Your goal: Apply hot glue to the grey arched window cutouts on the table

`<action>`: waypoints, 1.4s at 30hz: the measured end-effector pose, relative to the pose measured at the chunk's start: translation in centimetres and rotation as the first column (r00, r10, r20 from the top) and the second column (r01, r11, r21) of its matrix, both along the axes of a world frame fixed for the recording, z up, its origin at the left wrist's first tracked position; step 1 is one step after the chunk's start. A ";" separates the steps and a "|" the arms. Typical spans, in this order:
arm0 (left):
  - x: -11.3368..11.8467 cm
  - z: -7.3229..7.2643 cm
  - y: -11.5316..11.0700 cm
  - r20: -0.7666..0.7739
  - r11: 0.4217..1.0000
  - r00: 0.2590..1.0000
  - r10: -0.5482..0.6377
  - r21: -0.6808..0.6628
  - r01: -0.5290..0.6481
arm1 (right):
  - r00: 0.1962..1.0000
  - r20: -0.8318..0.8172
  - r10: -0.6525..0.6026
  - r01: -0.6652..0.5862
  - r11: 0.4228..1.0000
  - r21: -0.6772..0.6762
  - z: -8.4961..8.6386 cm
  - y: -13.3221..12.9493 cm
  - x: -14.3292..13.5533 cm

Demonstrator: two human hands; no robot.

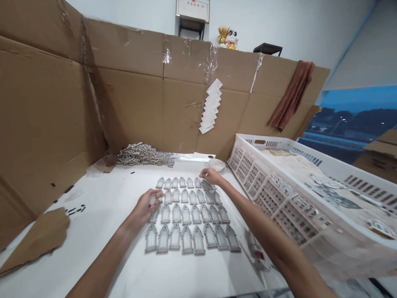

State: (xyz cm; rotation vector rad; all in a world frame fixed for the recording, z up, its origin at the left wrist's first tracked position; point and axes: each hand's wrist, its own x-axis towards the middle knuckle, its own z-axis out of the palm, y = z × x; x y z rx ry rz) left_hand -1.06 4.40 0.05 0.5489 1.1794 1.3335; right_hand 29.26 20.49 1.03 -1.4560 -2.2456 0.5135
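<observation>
Two bare hands reach over a white desk [177,280], where small gray arched frames [187,240] stand in four rows across the middle, running from about halfway to the near edge back toward the far edge. The front row, closest to the near edge, shows eight frames side by side and looks finished; the two rows behind it look nearly as complete, though the left hand covers part of their left ends. The back row's right end is partly hidden by the right hand, so its count cannot be told. Judged by this, the arrangement seems well along. The left hand [145,205] is at the left side of the rows, its fingers curled around a pale piece [152,199] too blurred to identify. The right hand [210,176] is at the back row's right end, fingertips bunched close together; whether they grip anything cannot be told. Still outside the rows, a loose heap of small gray pieces [143,155] lies by the desk's far edge, left of center, against a cardboard wall [135,103]. A pale bowl [217,165] sits just beyond the right hand, and a white plastic crate [304,188] borders the right side.
</observation>
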 end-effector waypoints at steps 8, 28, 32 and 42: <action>0.3 1.1 -0.6 0.018 0.992 0.992 0.123 0.031 -0.123 | 0.996 0.088 0.010 -0.008 1.000 -0.020 -1.1 0.8 -0.5; -0.4 0.0 -0.4 -0.028 0.984 0.994 0.108 0.147 -0.103 | 0.996 0.086 0.000 -0.003 0.999 0.033 -1.5 0.7 -0.4; -0.5 -0.8 0.0 -0.024 0.973 0.998 0.064 0.223 -0.057 | 0.997 0.070 -0.029 0.023 0.995 0.092 -0.9 0.2 -0.7; -0.4 -0.4 -0.1 -0.005 0.978 0.997 0.073 0.198 -0.070 | 0.965 0.263 -0.003 -0.035 0.989 0.141 0.9 -1.7 -1.5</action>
